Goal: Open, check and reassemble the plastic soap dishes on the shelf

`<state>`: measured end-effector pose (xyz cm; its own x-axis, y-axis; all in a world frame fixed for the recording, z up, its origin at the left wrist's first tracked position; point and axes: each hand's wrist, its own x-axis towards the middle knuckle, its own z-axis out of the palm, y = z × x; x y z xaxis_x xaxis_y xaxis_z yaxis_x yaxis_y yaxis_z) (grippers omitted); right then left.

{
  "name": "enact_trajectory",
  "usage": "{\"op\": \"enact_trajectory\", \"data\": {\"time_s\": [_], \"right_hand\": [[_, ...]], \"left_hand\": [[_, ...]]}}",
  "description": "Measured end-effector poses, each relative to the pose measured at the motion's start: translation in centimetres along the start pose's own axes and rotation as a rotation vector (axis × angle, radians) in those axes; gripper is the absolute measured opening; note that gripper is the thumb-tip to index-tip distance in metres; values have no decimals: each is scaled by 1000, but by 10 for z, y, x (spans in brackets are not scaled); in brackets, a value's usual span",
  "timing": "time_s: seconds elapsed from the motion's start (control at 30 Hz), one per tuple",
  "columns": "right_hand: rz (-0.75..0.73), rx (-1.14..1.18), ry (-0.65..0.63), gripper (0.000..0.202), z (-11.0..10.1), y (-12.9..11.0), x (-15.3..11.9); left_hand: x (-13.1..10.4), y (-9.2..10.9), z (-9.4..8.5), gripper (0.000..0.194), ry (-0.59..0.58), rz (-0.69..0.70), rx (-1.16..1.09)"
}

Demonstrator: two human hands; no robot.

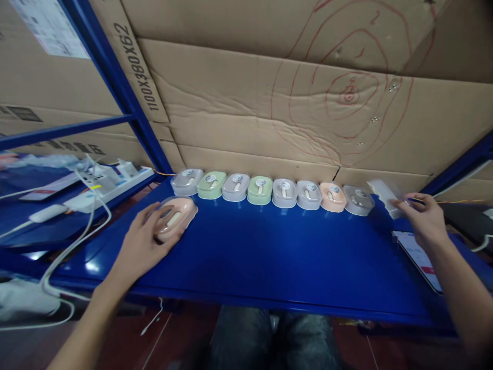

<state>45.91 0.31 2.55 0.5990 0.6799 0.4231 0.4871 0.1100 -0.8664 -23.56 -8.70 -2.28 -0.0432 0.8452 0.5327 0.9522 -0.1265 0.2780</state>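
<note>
Blue shelf top (246,257), glossy, backed by cardboard (231,103) with red hand-drawn rings and black print reading 1100X380X62.

Pink case (177,218): one, rounded oblong, clear cover, pale bar on top; set at the left of the shelf top, in front of the row's left end. Long axis slanting, near left to far right, the bar lying along the same line.

Left hand (148,239): curled over the pink case, fingers on its left and far part, thumb along its near side; opened only to the case's breadth.

Right hand (423,216): fingertips closed in a pinch on a white strip (386,198), blurred, slanting from far left to near right.

Row of cases (285,193): eight, side by side along the cardboard; left to right grey, green, grey, green, grey, grey, pink, grey; each with a pale bar and round sticker.

Phone (419,259): lit screen, under the right hand and forearm, which partly cover it.

Power strip (111,191): white, with cables (82,231), beyond the blue post at left.
</note>
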Motion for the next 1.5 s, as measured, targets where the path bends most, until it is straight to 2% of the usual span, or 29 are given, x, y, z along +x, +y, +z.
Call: {"op": "enact_trajectory", "data": {"time_s": [0.07, 0.13, 0.2, 0.3, 0.37, 0.47, 0.53, 0.6, 0.7, 0.8, 0.93, 1.07, 1.2, 1.3, 1.5], "right_hand": [[93, 182, -115, 64, 9, -16, -13], [84, 245, -232, 68, 17, -33, -27], [28, 248, -400, 69, 26, -50, -43], [-159, 228, -702, 59, 42, -76, -70], [-303, 190, -847, 50, 54, -92, -89], [-399, 215, -1037, 48, 75, -108, -112], [-424, 250, -1117, 48, 89, -112, -121], [-427, 280, -1162, 50, 101, -110, -125], [-396, 313, -1210, 52, 113, -100, -128], [-354, 336, -1261, 60, 121, -85, -134], [-343, 339, -1264, 71, 128, -72, -144], [-258, 450, -1238, 64, 130, -72, -143], [-184, 428, -1159, 60, 119, -75, -124], [-207, 345, -1136, 58, 102, -75, -103], [-310, 22, -1182, 64, 76, -62, -74]], "left_hand": [[-1, 4, -2, 68, 100, 21, 44], [-1, 14, -5, 77, 236, 58, 79], [2, 32, -8, 80, 316, 103, 66], [18, 75, -9, 77, 306, 187, -77], [35, 110, -4, 75, 206, 264, -276], [63, 159, 15, 88, -134, 352, -595], [77, 182, 33, 103, -321, 399, -757], [84, 195, 53, 113, -489, 403, -930], [81, 197, 77, 104, -602, 331, -1092], [71, 190, 90, 95, -658, 272, -1123], [65, 183, 93, 105, -694, 290, -1092], [68, 185, 84, 114, -678, 370, -1041], [75, 181, 74, 119, -620, 464, -841], [82, 171, 71, 122, -623, 482, -739], [91, 155, 72, 92, -625, 527, -507]]}}
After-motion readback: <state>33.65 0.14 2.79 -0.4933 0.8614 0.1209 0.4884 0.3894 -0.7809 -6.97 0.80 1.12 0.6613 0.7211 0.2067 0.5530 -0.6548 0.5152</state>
